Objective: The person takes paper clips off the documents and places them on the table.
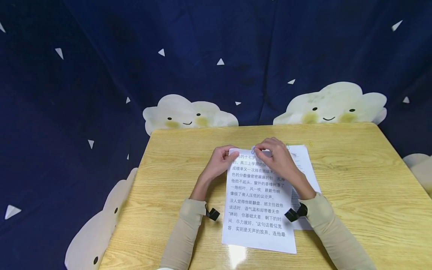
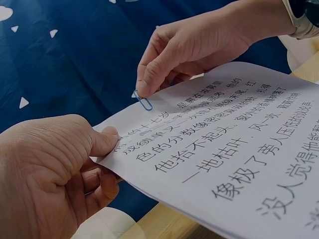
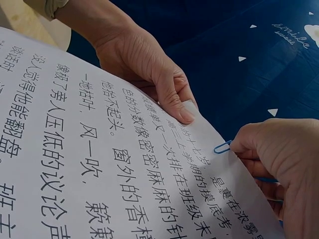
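Printed sheets of paper (image 1: 258, 242), covered in large Chinese text, are raised at their top edge above the table. My left hand (image 1: 220, 162) grips the top left corner, thumb on the printed face and fingers behind. A blue paper clip (image 2: 144, 101) straddles the top edge, one loop lying over the print. My right hand (image 1: 276, 157) pinches the clip's outer end between thumb and forefinger. Another bit of blue (image 3: 266, 179) shows by the right hand's curled fingers in the right wrist view; whether it belongs to the same clip I cannot tell.
Another printed sheet (image 1: 305, 165) lies under and to the right of the raised sheets. A green paper clip (image 1: 288, 146) is at its top edge, and a yellow paper clip (image 1: 311, 143) is just beyond it. The wooden table (image 1: 351, 180) ends at a dark blue curtain (image 1: 202, 82).
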`<action>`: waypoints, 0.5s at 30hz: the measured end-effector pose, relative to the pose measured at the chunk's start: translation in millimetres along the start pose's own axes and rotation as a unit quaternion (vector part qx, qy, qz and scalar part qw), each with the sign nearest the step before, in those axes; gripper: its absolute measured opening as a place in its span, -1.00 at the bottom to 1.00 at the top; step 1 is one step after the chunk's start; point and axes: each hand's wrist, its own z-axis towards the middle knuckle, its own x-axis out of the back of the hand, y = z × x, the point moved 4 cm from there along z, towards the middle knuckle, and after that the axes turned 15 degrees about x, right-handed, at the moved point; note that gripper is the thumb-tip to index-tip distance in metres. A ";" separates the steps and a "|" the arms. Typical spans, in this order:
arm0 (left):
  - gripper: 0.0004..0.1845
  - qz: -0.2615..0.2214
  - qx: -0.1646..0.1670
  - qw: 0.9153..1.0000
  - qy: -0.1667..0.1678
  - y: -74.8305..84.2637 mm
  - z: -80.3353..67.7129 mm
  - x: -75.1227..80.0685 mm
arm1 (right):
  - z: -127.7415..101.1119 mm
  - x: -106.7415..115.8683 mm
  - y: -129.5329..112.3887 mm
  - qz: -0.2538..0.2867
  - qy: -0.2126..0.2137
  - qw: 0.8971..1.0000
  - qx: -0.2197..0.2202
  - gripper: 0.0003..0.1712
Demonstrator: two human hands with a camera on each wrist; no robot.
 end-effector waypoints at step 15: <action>-0.79 -0.008 0.000 1.000 -0.010 1.7 -0.4 -0.8 | -0.3 -0.5 1.4 0.004 0.001 1.000 -0.017 -0.92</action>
